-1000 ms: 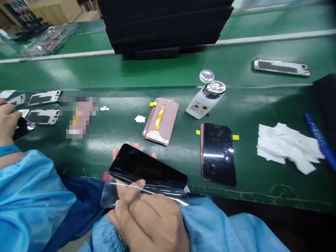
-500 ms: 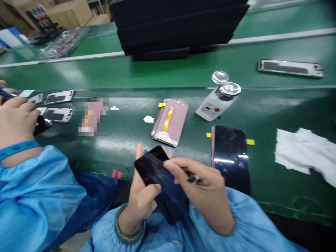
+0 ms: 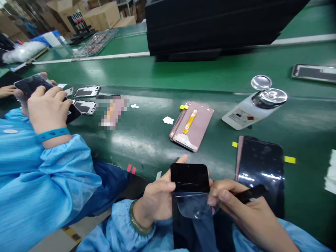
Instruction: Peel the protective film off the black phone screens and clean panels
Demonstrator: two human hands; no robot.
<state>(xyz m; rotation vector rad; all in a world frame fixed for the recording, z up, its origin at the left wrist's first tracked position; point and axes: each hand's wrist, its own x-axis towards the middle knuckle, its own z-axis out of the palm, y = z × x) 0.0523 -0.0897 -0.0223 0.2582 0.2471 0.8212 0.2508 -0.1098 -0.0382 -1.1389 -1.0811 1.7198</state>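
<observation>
My left hand (image 3: pixel 159 197) holds a black phone screen (image 3: pixel 189 177) by its side edges, the thumb lying on its left edge. A clear protective film (image 3: pixel 193 208) is folded back from the upper part of the screen and hangs over its lower part. My right hand (image 3: pixel 244 210) pinches the film's right edge between thumb and fingers. A dark, slim tool (image 3: pixel 254 193) is tucked in the same hand; its kind is unclear. Beyond my hands lies a stack of pinkish screen panels (image 3: pixel 201 126) with an orange flex cable (image 3: pixel 190 121) on top.
To the right lie dark glossy screens (image 3: pixel 262 161) with yellow tabs. A white bottle (image 3: pixel 244 113) with a metal top stands behind them. Scraps of white film (image 3: pixel 168 120) dot the green bench (image 3: pixel 147 136). At left, a co-worker's hand (image 3: pixel 49 108) holds another phone part.
The film has been pulled down off the screen's top part, baring it. The screen now stands straighter, and my right hand has moved down and right. The view has shifted left.
</observation>
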